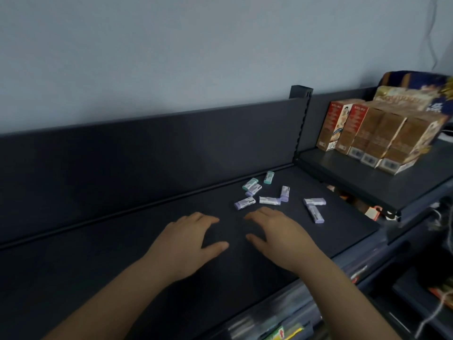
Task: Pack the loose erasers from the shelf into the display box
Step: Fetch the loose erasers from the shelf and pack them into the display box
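With left hand (188, 241) and right hand (282, 238) spread flat, empty, on dark metal shelf (110, 246), pinch nearest purple-capped white-sleeved rectangular eraser (244, 203) by long sides.

Dark shelf (122, 241), dark back panel behind. Over it, palm down, fingers relaxed, holding nothing: left hand (188, 238) and right hand (282, 235), near each other, thumbs inward. Palm contact with shelf: cannot tell. Just beyond fingertips, apart from both hands: scatter of loose erasers (269, 200), eight counted, purple or green ends, flat at mixed angles, some touching. Further right, on higher neighbouring shelf (355, 182): row of upright brown and red cartons (367, 136).
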Action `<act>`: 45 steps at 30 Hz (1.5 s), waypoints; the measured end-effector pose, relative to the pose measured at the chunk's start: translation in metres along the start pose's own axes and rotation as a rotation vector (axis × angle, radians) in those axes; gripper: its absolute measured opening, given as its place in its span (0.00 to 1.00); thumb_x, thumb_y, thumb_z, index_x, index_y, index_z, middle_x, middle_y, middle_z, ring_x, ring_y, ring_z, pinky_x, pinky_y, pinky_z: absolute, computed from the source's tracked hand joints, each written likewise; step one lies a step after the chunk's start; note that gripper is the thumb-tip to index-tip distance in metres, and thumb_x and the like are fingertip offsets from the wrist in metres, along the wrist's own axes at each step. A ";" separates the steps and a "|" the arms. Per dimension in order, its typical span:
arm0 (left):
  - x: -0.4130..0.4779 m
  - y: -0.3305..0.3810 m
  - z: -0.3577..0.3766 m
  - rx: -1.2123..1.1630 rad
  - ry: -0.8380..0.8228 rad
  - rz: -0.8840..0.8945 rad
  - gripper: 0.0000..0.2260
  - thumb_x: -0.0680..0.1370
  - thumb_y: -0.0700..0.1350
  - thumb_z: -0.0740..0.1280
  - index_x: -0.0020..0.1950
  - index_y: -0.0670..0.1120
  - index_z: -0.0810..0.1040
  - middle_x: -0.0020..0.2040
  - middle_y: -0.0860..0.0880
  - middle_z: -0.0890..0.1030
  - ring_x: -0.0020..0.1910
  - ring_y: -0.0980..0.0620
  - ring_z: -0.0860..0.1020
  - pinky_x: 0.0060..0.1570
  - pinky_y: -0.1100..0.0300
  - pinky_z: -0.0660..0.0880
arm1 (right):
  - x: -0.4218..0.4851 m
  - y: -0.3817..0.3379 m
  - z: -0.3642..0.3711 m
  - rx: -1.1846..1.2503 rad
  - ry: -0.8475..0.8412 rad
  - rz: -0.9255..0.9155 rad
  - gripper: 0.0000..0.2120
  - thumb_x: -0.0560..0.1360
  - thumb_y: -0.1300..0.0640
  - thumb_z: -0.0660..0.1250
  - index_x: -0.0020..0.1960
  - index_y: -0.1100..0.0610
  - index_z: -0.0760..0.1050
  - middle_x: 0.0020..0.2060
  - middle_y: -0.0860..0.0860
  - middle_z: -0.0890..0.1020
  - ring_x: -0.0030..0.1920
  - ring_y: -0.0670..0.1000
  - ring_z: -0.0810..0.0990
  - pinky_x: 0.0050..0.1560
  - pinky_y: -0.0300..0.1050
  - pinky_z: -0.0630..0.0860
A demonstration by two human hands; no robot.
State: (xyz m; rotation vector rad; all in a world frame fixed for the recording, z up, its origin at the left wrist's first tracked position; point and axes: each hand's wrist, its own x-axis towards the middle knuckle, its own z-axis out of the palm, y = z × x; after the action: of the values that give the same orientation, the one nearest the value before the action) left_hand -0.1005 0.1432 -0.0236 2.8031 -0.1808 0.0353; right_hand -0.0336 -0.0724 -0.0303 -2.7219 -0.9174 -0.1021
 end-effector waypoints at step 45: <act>0.187 0.036 0.040 0.209 -0.027 -0.378 0.11 0.76 0.46 0.65 0.57 0.47 0.80 0.53 0.47 0.78 0.48 0.48 0.77 0.45 0.55 0.76 | 0.115 0.151 0.005 -0.252 -0.139 -0.046 0.14 0.78 0.53 0.62 0.63 0.52 0.72 0.59 0.52 0.73 0.59 0.55 0.71 0.58 0.53 0.68</act>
State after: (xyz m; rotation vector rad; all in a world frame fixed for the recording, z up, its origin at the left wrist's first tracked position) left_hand 0.0801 0.0733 -0.0414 2.9962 0.3686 -0.0773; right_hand 0.1497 -0.1195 -0.0522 -2.9714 -1.0716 -0.0404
